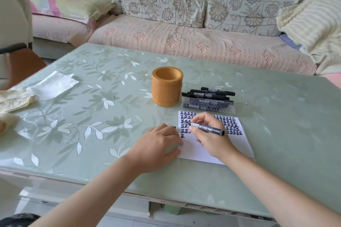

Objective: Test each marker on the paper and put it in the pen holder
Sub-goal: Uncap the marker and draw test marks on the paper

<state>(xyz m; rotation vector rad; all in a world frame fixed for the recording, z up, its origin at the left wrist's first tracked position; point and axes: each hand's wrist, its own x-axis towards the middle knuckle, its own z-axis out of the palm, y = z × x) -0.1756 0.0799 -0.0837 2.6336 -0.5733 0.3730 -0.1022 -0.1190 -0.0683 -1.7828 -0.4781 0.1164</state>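
A pale green, flower-patterned glass surface [276,97] stands before a floral sofa [184,42] with a cream blanket [313,24] on it. Toward the near edge lies a white paper [199,151], its upper part filled with dark written characters. The right hand [208,140] pinches a black marker [208,128], tip on the paper. The left hand [156,145] rests palm down at the sheet's left edge; whether it grips anything cannot be told. Mid-surface stands an orange pen holder [167,90], and just beside it a clear tray [243,103] of black markers [212,94]. A tissue [55,84] lies near the left edge.
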